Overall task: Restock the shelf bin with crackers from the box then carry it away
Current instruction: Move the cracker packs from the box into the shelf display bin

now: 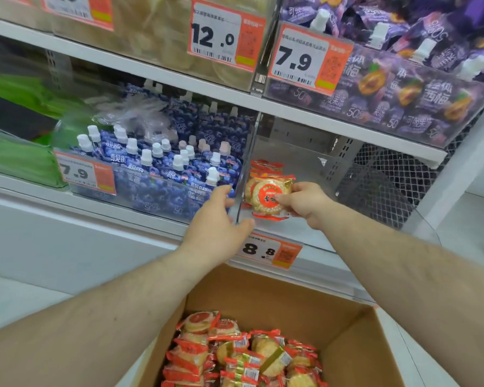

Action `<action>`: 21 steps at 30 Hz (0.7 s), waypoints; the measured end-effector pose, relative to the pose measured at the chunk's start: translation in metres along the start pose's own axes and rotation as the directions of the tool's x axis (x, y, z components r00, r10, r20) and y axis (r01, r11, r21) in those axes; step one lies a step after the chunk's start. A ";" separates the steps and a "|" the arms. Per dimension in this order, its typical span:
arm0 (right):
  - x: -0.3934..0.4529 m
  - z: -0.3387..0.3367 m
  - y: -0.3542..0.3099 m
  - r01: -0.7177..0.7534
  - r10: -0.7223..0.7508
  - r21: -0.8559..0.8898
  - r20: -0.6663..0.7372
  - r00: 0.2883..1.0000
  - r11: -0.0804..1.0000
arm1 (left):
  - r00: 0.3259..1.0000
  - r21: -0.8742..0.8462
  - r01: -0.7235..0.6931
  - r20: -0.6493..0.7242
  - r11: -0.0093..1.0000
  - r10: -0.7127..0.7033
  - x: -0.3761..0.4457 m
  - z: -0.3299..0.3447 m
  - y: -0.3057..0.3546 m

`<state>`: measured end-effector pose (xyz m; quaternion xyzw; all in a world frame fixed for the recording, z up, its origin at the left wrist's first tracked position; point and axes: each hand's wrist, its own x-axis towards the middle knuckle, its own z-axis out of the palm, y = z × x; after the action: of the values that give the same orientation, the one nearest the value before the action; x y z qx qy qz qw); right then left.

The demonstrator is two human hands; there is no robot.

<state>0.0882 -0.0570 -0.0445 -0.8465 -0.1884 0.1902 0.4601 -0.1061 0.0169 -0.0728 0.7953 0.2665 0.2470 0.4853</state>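
A clear shelf bin [305,169] stands on the lower shelf, above an 8.8 price tag [268,251]. A few cracker packs lean at its front left corner. My right hand [305,203] pinches one round cracker pack [267,199] with a red label, holding it upright inside the bin's left end. My left hand [218,216] grips the bin's front left corner, fingers curled round the edge. Below, an open cardboard box [355,331] holds several more cracker packs [243,356] in red-edged wrappers.
Left of the bin is a clear bin of blue spouted pouches [162,163] with a 7.9 tag. Green packs [14,152] lie further left. The shelf above carries purple pouches [403,88] and pale snacks [151,32]. Wire mesh [389,185] backs the shelf at the right.
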 end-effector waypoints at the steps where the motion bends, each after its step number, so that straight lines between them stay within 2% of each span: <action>1: 0.008 0.006 0.001 -0.002 0.002 -0.003 0.007 1.000 1.000 | 1.000 -0.029 0.014 0.009 0.999 -0.014 0.001 0.001 -0.001; 13: 0.045 0.041 0.008 -0.045 0.026 -0.344 -0.060 0.998 0.938 | 1.000 -0.076 -0.008 -0.027 0.997 0.006 -0.002 0.005 0.000; 17: 0.047 0.041 0.006 -0.086 0.076 -0.316 -0.042 0.996 0.945 | 0.999 -0.048 -0.041 -0.007 0.998 0.041 -0.005 0.003 0.005; 21: 0.040 0.025 0.007 -0.110 0.121 -0.197 0.045 0.992 0.974 | 0.984 0.208 -0.167 -0.022 0.964 0.176 -0.008 0.004 0.005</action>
<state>0.1108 -0.0225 -0.0689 -0.8912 -0.1695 0.2215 0.3578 -0.1081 0.0071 -0.0714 0.8561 0.2304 0.2750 0.3720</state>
